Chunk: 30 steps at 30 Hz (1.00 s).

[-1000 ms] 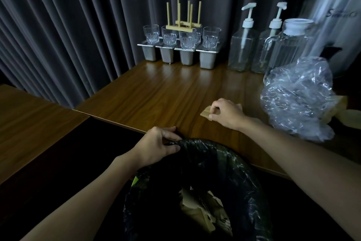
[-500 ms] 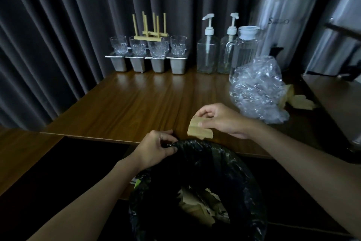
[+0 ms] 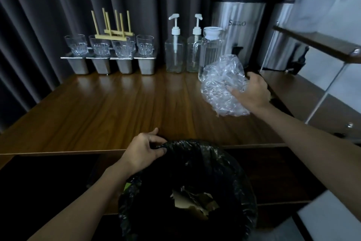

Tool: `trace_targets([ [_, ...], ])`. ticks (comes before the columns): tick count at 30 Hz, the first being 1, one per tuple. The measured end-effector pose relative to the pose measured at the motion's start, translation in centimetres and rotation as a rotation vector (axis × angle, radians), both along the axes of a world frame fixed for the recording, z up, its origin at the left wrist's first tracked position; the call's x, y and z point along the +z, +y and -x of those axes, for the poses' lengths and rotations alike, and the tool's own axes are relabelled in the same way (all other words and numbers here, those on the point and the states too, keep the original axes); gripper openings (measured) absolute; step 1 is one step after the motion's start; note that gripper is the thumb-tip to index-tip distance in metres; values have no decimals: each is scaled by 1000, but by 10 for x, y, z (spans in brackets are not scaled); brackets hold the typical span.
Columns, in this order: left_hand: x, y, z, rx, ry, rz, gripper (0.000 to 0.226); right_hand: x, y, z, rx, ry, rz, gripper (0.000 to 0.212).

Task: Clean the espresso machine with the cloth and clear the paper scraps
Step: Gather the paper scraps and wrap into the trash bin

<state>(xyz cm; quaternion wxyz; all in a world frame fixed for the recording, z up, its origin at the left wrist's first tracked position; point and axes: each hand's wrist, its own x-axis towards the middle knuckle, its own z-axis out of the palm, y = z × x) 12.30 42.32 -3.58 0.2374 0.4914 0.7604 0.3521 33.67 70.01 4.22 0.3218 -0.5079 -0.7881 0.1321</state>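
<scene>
My left hand [image 3: 144,152] grips the rim of the black bin bag [image 3: 224,170], which lines a bin held below the counter's front edge. Torn brown paper scraps [image 3: 192,202] lie inside the bag. My right hand [image 3: 252,90] is stretched out to the right side of a crumpled clear plastic bag [image 3: 220,84] on the wooden counter [image 3: 117,108]. Its fingers are spread, touch the plastic and hold nothing. No espresso machine or cloth is in view.
Along the back stand several glasses [image 3: 76,45] on steel tubs, a wooden rack [image 3: 114,32], two pump bottles [image 3: 174,53], a glass jug [image 3: 210,53] and two steel urns [image 3: 237,24]. A glass shelf [image 3: 316,43] juts out at right.
My right hand lifted a paper scrap off the counter towards the bin; the scrap has left that hand, which has moved right to the plastic bag. My left hand stays on the bag rim.
</scene>
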Motion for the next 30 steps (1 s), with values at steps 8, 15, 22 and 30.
trace_targets([
  [8,3,-1,-1,-16,-9,2,25,-36,16,5,386,-73,506,101],
  [15,6,-1,-2,-18,23,0,28,-53,5,31,455,-209,493,114],
  [22,4,1,-1,-18,12,-14,30,-65,-7,43,352,-533,155,90],
  [30,5,1,-1,-32,40,-17,30,-71,-18,42,425,-195,271,58],
])
